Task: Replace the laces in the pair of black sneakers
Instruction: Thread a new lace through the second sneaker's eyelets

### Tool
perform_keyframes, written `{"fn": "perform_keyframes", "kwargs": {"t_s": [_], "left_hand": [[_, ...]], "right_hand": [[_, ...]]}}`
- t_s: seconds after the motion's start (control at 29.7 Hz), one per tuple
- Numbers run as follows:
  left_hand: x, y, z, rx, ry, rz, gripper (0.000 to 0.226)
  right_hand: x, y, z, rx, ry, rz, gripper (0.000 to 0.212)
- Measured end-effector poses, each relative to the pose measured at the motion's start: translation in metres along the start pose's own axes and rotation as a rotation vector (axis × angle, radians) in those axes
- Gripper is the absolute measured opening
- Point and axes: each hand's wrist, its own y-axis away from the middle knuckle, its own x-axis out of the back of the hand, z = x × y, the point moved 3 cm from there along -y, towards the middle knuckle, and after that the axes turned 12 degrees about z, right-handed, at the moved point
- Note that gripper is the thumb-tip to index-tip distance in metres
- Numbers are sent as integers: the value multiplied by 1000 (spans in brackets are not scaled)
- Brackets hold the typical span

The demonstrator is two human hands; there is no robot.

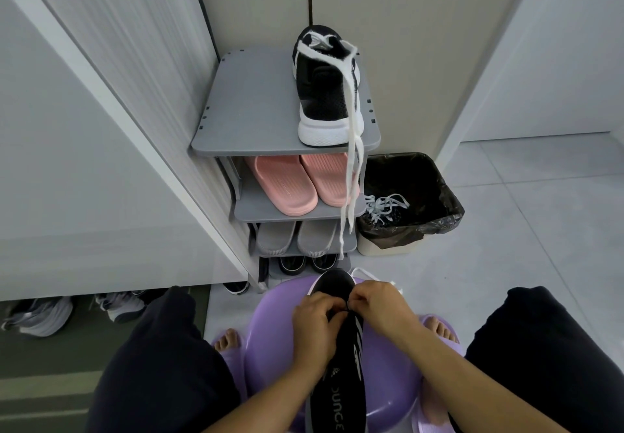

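One black sneaker (324, 94), mesh upper and thick white sole, stands upright on the top shelf (250, 111), toe toward the camera; a white lace (351, 169) lies across its collar and hangs well below the shelf edge; the second sneaker (341, 365) lies lengthwise on a lilac stool (270, 358), a dark printed face up, perhaps its sole; the left hand (315, 324) and right hand (381, 307) pinch it near the middle; pale old laces (385, 208) lie tangled in the bin (439, 196).

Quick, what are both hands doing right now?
Left hand: curled round the black sneaker, holding it.
Right hand: pinching the sneaker's edge; whether a lace too, cannot tell.
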Motion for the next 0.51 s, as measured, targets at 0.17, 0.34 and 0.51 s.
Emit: {"fn": "perform_keyframes", "kwargs": {"t_s": [0.17, 0.34, 0.51], "left_hand": [[0, -9, 1, -19, -69, -32, 11], [4, -13, 5, -51, -132, -186, 35], [20, -18, -1, -146, -192, -147, 10]], "right_hand": [[1, 4, 7, -105, -140, -30, 27], [-4, 8, 6, -211, -238, -38, 26], [-1, 11, 8, -311, -37, 46, 26]]}}
